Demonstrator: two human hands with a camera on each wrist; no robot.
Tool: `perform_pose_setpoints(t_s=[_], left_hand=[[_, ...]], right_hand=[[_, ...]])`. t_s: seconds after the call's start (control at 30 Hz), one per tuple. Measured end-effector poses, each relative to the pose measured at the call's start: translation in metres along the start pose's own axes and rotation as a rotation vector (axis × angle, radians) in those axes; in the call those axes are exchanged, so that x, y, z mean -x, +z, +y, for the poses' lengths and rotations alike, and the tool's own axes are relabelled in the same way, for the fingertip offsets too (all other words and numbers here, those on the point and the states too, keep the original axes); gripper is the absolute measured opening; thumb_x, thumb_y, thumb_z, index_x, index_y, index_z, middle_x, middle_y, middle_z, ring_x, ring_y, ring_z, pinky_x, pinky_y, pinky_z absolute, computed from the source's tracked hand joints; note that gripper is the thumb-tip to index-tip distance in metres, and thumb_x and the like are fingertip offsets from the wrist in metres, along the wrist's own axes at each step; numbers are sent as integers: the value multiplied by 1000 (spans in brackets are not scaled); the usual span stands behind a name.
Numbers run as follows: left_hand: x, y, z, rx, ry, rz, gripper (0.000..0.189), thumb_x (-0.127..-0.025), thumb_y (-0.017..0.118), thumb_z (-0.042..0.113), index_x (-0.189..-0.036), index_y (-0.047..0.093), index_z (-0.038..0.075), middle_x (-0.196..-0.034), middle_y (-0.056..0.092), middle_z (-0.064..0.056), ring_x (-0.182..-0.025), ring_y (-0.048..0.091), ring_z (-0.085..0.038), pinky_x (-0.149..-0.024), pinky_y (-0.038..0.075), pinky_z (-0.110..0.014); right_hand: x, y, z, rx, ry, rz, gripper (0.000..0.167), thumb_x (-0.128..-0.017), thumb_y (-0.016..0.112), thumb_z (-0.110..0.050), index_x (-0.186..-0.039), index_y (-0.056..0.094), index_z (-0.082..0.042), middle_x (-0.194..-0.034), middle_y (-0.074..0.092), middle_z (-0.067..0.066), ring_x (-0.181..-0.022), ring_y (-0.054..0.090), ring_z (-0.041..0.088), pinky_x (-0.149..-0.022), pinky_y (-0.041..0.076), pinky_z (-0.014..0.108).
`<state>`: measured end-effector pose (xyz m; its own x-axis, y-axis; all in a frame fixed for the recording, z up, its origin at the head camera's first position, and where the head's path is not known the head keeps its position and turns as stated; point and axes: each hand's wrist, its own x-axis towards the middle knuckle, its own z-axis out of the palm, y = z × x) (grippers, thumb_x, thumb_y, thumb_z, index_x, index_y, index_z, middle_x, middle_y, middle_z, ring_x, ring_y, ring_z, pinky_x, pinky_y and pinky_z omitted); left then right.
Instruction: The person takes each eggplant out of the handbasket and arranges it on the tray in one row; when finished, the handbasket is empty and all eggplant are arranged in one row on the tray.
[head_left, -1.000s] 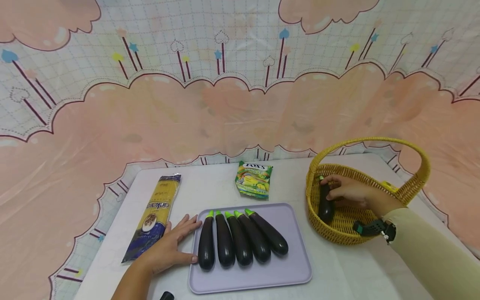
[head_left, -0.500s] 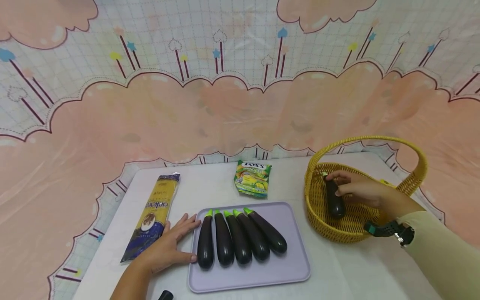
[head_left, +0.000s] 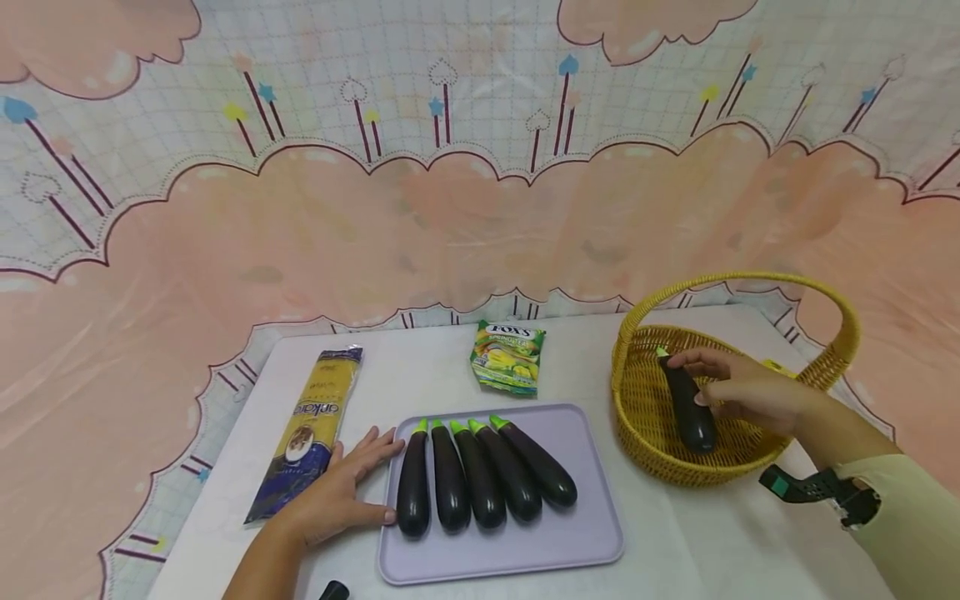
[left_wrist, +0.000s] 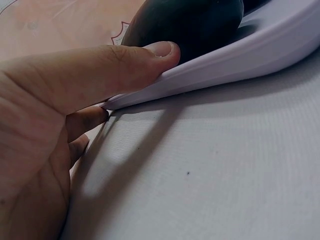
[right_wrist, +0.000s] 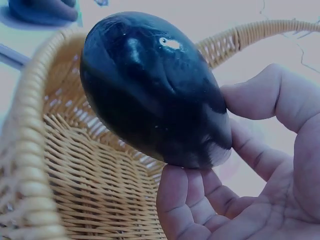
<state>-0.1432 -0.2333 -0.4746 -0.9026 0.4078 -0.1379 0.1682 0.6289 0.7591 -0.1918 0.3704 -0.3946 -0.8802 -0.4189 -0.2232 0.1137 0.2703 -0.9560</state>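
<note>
An eggplant [head_left: 690, 408] with a bright green stem is pinched between the thumb and fingers of my right hand [head_left: 738, 387]. It is within the yellow wicker basket [head_left: 626, 400]; in the right wrist view the eggplant [right_wrist: 155, 90] is close up, its rounded end toward the camera. Several more eggplants [head_left: 487, 483] lie side by side on a lilac tray [head_left: 592, 533]. My left hand [head_left: 337, 496] has its fingers spread and touches the tray's left edge. In the left wrist view, the thumb [left_wrist: 125, 65] rests on the tray's rim [left_wrist: 200, 80].
A yellow and blue pasta packet [head_left: 311, 425] lies left of the tray. Behind the tray is a green Fox's candy bag [head_left: 508, 358]. The basket's tall handle [head_left: 750, 277] arches over my right hand. A small black object [head_left: 333, 591] is at the front edge.
My right hand has moved right within the basket, carrying the eggplant away from the left wall, and the eggplant has tilted. My left hand and the tray have stayed put.
</note>
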Motion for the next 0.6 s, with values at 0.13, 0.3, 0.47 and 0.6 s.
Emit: perform_pose_setpoints(t_s=[0.13, 0.3, 0.47, 0.6], left_hand=[[0, 0, 0, -5, 1, 1, 102, -71, 96, 38, -160, 51, 17, -175, 30, -6, -165, 4, -38, -123, -24, -64], [-1, -1, 2, -9, -12, 6, 102, -71, 96, 37, -160, 52, 17, -175, 29, -7, -164, 3, -39, -122, -23, -65], [0, -1, 4, -8, -24, 7, 101, -71, 97, 37, -160, 52, 17, -175, 29, -7, -164, 3, -40, -123, -23, -66], [0, 0, 4, -6, -29, 6, 101, -71, 97, 37, -160, 52, 18, -175, 30, -6, -165, 3, -39, -123, -23, -65]], right_hand=[[9, 6, -1, -1, -22, -17, 53, -91, 61, 1, -141, 57, -17, -151, 31, 28, -108, 58, 28, -75, 59, 37], [17, 16, -7, -10, -48, -62, 54, -92, 64, 0, -144, 57, -12, -147, 35, 24, -109, 57, 29, -70, 57, 34], [23, 29, -12, -45, -62, -138, 55, -92, 65, 0, -145, 56, -12, -149, 34, 28, -114, 59, 34, -78, 61, 39], [26, 40, -15, -70, -63, -182, 55, -93, 64, -1, -146, 56, -13, -150, 38, 27, -117, 61, 39, -86, 63, 50]])
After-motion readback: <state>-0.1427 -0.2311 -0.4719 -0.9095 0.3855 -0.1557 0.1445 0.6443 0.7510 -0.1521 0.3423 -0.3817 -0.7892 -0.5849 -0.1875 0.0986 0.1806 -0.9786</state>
